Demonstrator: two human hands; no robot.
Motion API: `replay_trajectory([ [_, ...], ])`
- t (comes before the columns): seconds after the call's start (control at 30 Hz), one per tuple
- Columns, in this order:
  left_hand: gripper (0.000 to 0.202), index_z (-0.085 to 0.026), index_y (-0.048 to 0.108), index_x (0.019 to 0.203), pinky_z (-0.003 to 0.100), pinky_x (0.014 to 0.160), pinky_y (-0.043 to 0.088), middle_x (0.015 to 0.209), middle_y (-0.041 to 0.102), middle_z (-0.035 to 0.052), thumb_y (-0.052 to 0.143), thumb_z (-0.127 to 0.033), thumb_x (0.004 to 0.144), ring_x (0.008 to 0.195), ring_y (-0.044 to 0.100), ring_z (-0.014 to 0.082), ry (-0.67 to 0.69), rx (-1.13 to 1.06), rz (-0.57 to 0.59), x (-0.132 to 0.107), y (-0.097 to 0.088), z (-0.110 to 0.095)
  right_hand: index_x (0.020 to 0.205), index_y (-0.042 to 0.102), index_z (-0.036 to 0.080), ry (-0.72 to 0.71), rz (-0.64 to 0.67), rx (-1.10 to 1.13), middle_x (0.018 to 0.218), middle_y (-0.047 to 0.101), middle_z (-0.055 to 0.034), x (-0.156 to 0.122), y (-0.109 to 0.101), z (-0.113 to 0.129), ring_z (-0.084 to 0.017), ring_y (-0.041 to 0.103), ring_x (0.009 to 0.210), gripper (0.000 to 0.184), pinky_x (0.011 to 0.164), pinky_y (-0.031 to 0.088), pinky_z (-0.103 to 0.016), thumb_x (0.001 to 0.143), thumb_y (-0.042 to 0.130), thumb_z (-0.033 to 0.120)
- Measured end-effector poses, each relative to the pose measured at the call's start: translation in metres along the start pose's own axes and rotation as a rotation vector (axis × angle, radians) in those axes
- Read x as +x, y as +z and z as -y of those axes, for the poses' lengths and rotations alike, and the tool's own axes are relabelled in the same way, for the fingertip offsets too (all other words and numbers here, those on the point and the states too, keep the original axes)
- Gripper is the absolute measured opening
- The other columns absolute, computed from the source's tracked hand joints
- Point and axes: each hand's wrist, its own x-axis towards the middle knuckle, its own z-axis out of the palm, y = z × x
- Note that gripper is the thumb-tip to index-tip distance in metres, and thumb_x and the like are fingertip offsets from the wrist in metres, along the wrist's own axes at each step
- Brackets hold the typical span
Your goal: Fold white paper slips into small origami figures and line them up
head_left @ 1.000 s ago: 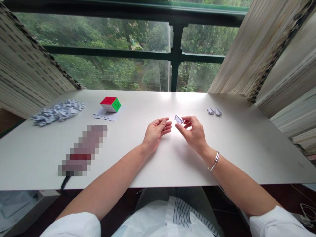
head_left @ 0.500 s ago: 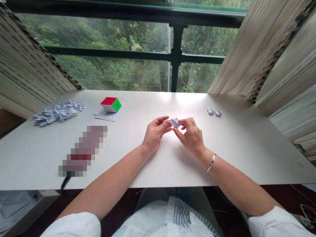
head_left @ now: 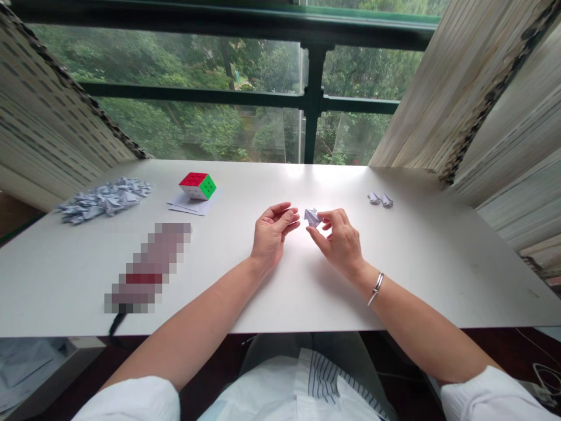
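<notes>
My right hand [head_left: 338,241] pinches a small folded piece of pale paper [head_left: 312,217] between thumb and fingertips, just above the white table [head_left: 280,275]. My left hand [head_left: 272,233] rests beside it, a short gap to the left of the paper, palm up with fingers loosely curled and apart, holding nothing. A silver bracelet [head_left: 376,286] sits on my right wrist.
A heap of several folded paper pieces [head_left: 103,199] lies at the far left. A colour cube [head_left: 197,185] stands on paper sheets [head_left: 186,204]. Two small folded pieces [head_left: 380,199] lie at the far right. A blurred object [head_left: 148,266] lies front left. Window behind.
My right hand brought the folded paper left to my left hand's fingertips; my left hand has since drawn back slightly and let go.
</notes>
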Motion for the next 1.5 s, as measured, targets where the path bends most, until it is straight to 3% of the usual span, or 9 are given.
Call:
replay_trajectory([
  [0.2,0.034,-0.016,0.068,0.097,0.027,0.078,0.056,0.090,0.071,0.0032,0.083,-0.022,0.067,0.075,0.067,0.0105,-0.017,0.025,-0.051,0.002,-0.004,0.003,0.108,0.057,0.020,0.119,-0.042,0.044,0.101,0.063,-0.0061,0.007,-0.004,-0.007,-0.016,0.065,0.071,0.033,0.058,0.051,-0.028,0.088,0.061,0.047],
  [0.37,0.035,-0.015,0.067,0.096,0.029,0.079,0.055,0.089,0.070,0.0034,0.084,-0.024,0.066,0.075,0.066,0.0108,-0.045,0.076,-0.074,0.005,-0.007,0.006,0.105,0.060,0.018,0.256,-0.113,0.027,0.101,0.063,-0.0071,0.027,-0.019,-0.030,-0.016,0.063,0.069,0.038,0.067,0.052,-0.033,0.083,0.064,0.049],
  [0.47,0.035,-0.015,0.067,0.096,0.029,0.078,0.055,0.089,0.071,0.0039,0.084,-0.024,0.066,0.076,0.066,0.0113,-0.050,0.091,-0.077,0.005,-0.008,0.007,0.101,0.063,0.018,0.357,-0.189,-0.116,0.100,0.064,-0.0075,0.043,-0.040,-0.061,-0.018,0.061,0.071,0.038,0.076,0.050,-0.037,0.079,0.067,0.048],
  [0.6,0.036,-0.015,0.068,0.097,0.028,0.077,0.055,0.090,0.071,0.0044,0.083,-0.024,0.066,0.077,0.066,0.0115,-0.057,0.098,-0.072,0.005,-0.008,0.008,0.100,0.066,0.018,0.516,-0.326,-0.295,0.099,0.064,-0.0097,0.055,-0.081,-0.124,-0.022,0.061,0.084,0.040,0.082,0.048,-0.038,0.073,0.071,0.046],
  [0.73,0.035,-0.015,0.068,0.097,0.027,0.076,0.054,0.089,0.071,0.0047,0.082,-0.023,0.066,0.077,0.066,0.0116,-0.065,0.104,-0.062,0.004,-0.008,0.009,0.104,0.067,0.018,0.776,-0.415,-0.397,0.101,0.066,-0.0116,0.045,-0.107,-0.181,-0.026,0.062,0.091,0.042,0.086,0.048,-0.042,0.072,0.072,0.044],
  [0.8,0.035,-0.015,0.068,0.097,0.028,0.076,0.054,0.089,0.071,0.0051,0.082,-0.023,0.066,0.077,0.066,0.0118,-0.071,0.110,-0.062,0.004,-0.009,0.009,0.100,0.069,0.016,0.819,-0.405,-0.395,0.097,0.068,-0.0127,0.037,-0.109,-0.197,-0.027,0.063,0.091,0.040,0.085,0.049,-0.043,0.071,0.073,0.043],
  [0.97,0.033,-0.016,0.068,0.095,0.028,0.077,0.054,0.090,0.071,0.0052,0.081,-0.023,0.066,0.077,0.066,0.0119,-0.078,0.121,-0.077,0.004,-0.009,0.008,0.102,0.070,0.017,0.912,-0.321,-0.391,0.103,0.072,-0.0144,0.030,-0.099,-0.206,-0.030,0.065,0.101,0.038,0.089,0.050,-0.042,0.072,0.073,0.040],
  [1.3,0.031,-0.015,0.067,0.093,0.029,0.079,0.053,0.089,0.071,0.0053,0.081,-0.024,0.067,0.076,0.065,0.0116,-0.097,0.138,-0.086,0.003,-0.007,0.007,0.105,0.074,0.021,0.899,-0.242,-0.485,0.108,0.073,-0.0144,0.034,-0.093,-0.202,-0.032,0.067,0.101,0.044,0.086,0.050,-0.042,0.072,0.072,0.050],
  [1.5,0.031,-0.015,0.067,0.093,0.029,0.078,0.053,0.089,0.071,0.0055,0.081,-0.023,0.067,0.075,0.065,0.0116,-0.092,0.130,-0.092,0.004,-0.008,0.006,0.119,0.069,0.019,0.894,-0.179,-0.475,0.113,0.071,-0.0170,0.033,-0.093,-0.201,-0.033,0.064,0.107,0.057,0.088,0.049,-0.044,0.073,0.071,0.053],
])
